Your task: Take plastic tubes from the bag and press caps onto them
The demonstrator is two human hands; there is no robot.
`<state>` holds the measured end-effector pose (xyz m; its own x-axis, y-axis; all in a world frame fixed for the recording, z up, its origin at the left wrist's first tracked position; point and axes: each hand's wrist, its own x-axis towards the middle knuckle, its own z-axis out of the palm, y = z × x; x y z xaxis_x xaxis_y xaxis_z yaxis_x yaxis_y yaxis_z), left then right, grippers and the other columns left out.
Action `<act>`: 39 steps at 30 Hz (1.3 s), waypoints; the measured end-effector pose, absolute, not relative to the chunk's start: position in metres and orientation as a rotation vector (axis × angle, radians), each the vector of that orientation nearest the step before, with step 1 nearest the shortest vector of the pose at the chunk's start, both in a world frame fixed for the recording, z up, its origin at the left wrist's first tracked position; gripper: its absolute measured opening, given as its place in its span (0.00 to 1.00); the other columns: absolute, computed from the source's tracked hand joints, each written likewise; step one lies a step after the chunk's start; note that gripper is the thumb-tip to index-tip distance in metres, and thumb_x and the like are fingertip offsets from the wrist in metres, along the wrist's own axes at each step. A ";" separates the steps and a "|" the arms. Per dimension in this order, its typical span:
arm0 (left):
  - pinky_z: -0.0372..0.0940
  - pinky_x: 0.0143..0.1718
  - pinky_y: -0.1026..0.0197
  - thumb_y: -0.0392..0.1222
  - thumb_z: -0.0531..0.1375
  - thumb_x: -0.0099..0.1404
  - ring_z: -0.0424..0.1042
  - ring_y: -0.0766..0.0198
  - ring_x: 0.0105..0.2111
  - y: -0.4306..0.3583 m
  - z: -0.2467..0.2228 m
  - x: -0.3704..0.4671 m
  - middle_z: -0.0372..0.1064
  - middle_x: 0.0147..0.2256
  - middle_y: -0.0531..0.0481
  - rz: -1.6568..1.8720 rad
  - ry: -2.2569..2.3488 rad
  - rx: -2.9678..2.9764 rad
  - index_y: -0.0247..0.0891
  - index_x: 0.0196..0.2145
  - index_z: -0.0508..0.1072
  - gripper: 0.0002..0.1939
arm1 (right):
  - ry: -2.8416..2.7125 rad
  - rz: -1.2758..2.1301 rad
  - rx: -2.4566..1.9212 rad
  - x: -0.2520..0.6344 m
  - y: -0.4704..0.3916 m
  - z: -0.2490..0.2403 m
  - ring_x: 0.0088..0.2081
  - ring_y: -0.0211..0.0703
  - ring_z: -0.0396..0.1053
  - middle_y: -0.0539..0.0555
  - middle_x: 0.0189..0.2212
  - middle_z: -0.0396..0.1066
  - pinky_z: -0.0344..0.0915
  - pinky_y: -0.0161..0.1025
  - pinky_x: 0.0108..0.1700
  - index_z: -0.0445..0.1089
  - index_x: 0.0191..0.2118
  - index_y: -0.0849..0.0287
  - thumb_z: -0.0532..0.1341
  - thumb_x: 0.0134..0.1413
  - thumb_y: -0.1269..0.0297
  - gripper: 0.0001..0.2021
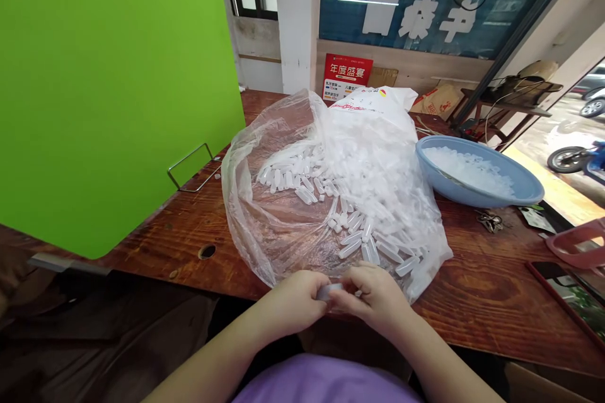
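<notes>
My left hand (301, 297) and my right hand (373, 294) meet at the table's front edge. Between them is a small translucent plastic tube (328, 291), with the fingers of both hands closed on its ends. Just beyond lies a clear plastic bag (243, 201), spread open. Many loose whitish tubes (366, 245) are scattered on it, close to my right hand. Several tiny white caps (337, 221) lie among them. More tubes are heaped inside the white, printed part of the bag (378, 110) behind.
A blue basin (472, 195) full of small whitish pieces stands at the right. Nearby are some keys (489, 220), a pink plastic holder (574, 242) and a phone-like device (567, 293). A tall green panel (118, 75) blocks the left, with a metal wire stand (191, 167) beside it.
</notes>
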<state>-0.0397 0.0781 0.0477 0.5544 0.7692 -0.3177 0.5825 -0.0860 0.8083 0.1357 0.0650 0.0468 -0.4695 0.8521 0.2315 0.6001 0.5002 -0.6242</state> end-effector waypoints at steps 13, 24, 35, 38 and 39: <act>0.55 0.27 0.63 0.34 0.51 0.52 0.69 0.59 0.28 0.080 0.053 -0.030 0.73 0.27 0.48 0.096 1.266 2.052 0.38 0.25 0.72 0.09 | -2.149 0.859 -1.402 0.139 0.051 0.043 0.26 0.41 0.65 0.53 0.23 0.66 0.59 0.35 0.29 0.65 0.27 0.59 0.41 0.63 0.56 0.22; 0.60 0.31 0.63 0.34 0.51 0.56 0.71 0.59 0.32 0.078 0.049 -0.027 0.74 0.31 0.49 0.144 1.259 2.112 0.39 0.29 0.72 0.10 | -2.232 0.588 -1.440 0.130 0.049 0.033 0.25 0.40 0.61 0.51 0.22 0.63 0.56 0.35 0.27 0.57 0.24 0.58 0.40 0.62 0.57 0.19; 0.64 0.39 0.53 0.32 0.50 0.62 0.68 0.51 0.39 0.114 0.046 0.019 0.68 0.38 0.38 0.071 1.482 2.572 0.31 0.39 0.71 0.12 | -2.248 0.501 -1.966 0.147 0.176 0.070 0.43 0.50 0.67 0.62 0.42 0.69 0.59 0.38 0.40 0.67 0.43 0.63 0.57 0.53 0.63 0.13; 0.64 0.38 0.54 0.29 0.49 0.62 0.69 0.52 0.39 0.116 0.045 0.034 0.68 0.39 0.37 0.042 1.482 2.613 0.30 0.41 0.70 0.13 | -2.298 0.528 -1.966 0.140 0.185 0.059 0.39 0.49 0.69 0.59 0.36 0.72 0.59 0.37 0.37 0.69 0.38 0.62 0.61 0.47 0.65 0.11; 0.64 0.38 0.54 0.28 0.48 0.62 0.69 0.52 0.40 0.116 0.044 0.038 0.68 0.39 0.36 0.039 1.475 2.624 0.30 0.42 0.70 0.13 | -2.293 0.532 -1.967 0.139 0.185 0.057 0.38 0.48 0.69 0.59 0.35 0.73 0.59 0.36 0.36 0.70 0.38 0.61 0.60 0.47 0.66 0.10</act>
<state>0.0379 0.1157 0.0442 0.5218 0.8521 -0.0419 0.8487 -0.5135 0.1267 0.1386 0.1851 0.0566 -0.1757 0.9702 -0.1668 0.9445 0.1184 -0.3065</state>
